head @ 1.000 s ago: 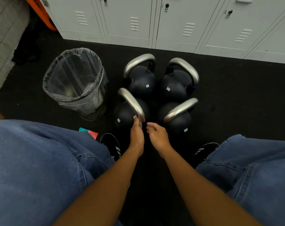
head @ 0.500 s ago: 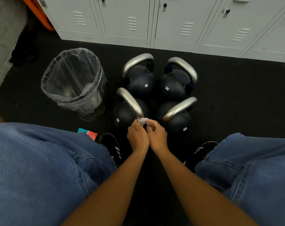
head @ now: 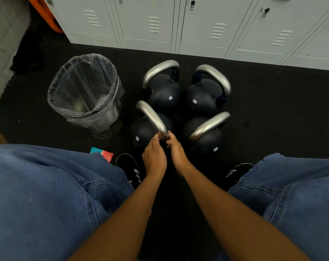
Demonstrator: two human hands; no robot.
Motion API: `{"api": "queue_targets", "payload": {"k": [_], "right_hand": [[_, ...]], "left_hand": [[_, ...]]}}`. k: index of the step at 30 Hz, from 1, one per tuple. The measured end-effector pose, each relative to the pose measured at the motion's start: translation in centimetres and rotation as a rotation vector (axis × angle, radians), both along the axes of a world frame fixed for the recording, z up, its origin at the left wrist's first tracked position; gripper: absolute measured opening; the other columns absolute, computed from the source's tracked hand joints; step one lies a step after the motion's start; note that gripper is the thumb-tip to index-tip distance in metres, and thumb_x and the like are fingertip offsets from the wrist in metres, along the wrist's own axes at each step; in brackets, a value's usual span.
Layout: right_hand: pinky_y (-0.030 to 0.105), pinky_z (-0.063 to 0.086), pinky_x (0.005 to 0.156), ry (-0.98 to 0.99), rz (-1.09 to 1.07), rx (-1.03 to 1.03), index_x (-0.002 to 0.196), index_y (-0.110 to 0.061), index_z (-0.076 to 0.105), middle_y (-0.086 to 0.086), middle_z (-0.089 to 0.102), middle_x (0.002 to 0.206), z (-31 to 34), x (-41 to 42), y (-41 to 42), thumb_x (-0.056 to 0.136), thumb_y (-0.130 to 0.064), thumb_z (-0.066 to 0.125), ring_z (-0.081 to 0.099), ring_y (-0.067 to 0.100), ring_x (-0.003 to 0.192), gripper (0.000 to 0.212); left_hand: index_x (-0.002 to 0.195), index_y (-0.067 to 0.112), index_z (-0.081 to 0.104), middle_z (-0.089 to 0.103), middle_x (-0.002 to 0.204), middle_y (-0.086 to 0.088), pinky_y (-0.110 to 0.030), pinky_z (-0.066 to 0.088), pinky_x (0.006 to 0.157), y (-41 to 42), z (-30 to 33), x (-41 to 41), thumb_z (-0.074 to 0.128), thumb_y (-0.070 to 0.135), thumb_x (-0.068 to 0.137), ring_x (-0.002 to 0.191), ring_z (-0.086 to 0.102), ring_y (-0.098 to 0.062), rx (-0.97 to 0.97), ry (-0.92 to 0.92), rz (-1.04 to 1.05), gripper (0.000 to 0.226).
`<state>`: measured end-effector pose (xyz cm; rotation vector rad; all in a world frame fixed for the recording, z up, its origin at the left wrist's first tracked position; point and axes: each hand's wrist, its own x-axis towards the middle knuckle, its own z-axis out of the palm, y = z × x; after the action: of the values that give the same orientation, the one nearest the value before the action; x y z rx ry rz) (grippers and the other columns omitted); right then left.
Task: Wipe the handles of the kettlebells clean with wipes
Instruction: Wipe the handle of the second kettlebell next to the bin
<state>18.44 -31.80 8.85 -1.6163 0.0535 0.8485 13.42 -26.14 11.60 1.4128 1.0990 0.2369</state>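
Black floor (head: 273, 113) carries 4 kettlebells (head: 164, 93) clustered together, a lined mesh bin (head: 88, 95) just left of them, a red-teal packet (head: 103, 154) and 2 black shoes (head: 129, 168)

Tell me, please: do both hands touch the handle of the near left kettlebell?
Touching. In the head view, the left hand and right hand close their fingertips on the near end of the handle, with no gap visible.

Black rubber floor (head: 273, 110). Row of pale grey lockers (head: 207, 25) along the far wall. Grey brick wall (head: 1, 44) at left. Lighting dim.
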Motion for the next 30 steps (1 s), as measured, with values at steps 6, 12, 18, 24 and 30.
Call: {"api": "queue_targets", "payload": {"k": [6,12,18,24,30], "right_hand": [[0.033,0.047,0.101,0.018,-0.003,0.031,0.125,-0.024,0.066,0.005,0.069,0.120,-0.8,0.1,-0.8,0.077,-0.019,0.044,0.061,0.020,0.114,0.054],[0.025,0.045,0.092,0.018,0.001,0.051,0.130,-0.018,0.066,0.007,0.069,0.121,0.0,0.8,-0.3,0.080,-0.020,0.041,0.060,0.013,0.108,0.056],[0.037,0.044,0.113,-0.129,-0.132,0.112,0.140,-0.018,0.063,0.003,0.067,0.136,-0.3,0.2,0.2,0.080,-0.022,0.039,0.059,0.015,0.130,0.065],[0.048,0.043,0.115,-0.028,-0.063,0.043,0.135,-0.028,0.066,0.005,0.072,0.125,-2.3,-0.1,-0.7,0.078,-0.032,0.043,0.062,0.023,0.125,0.062],[0.035,0.050,0.107,-0.127,-0.135,0.120,0.132,-0.019,0.070,0.004,0.072,0.127,0.7,1.6,1.0,0.080,-0.020,0.039,0.065,0.018,0.123,0.060]], "left_hand": [[0.100,0.059,0.071,0.074,0.113,0.012,-0.036,0.047,0.109,0.7,0.5,0.1,0.039,0.047,0.096,0.117,0.066,-0.008,-0.106,-0.059,-0.021,0.034],[0.125,0.027,0.071,0.074,0.118,0.005,-0.035,0.047,0.110,1.5,0.2,-0.1,0.039,0.048,0.102,0.113,0.068,-0.006,-0.145,-0.073,-0.022,0.044],[0.085,0.058,0.073,0.078,0.092,0.008,-0.042,0.057,0.096,1.6,-0.1,-0.5,0.053,0.049,0.092,0.096,0.074,-0.014,-0.028,-0.038,-0.068,0.024],[0.126,0.031,0.071,0.074,0.081,0.022,-0.016,0.055,0.076,2.2,-0.6,-0.4,0.059,0.029,0.100,0.080,0.068,0.005,0.026,-0.033,-0.102,0.029],[0.125,0.027,0.071,0.072,0.095,0.020,-0.018,0.052,0.091,3.3,-0.2,0.4,0.066,0.026,0.098,0.091,0.066,0.009,0.093,-0.013,-0.110,0.028]]}}
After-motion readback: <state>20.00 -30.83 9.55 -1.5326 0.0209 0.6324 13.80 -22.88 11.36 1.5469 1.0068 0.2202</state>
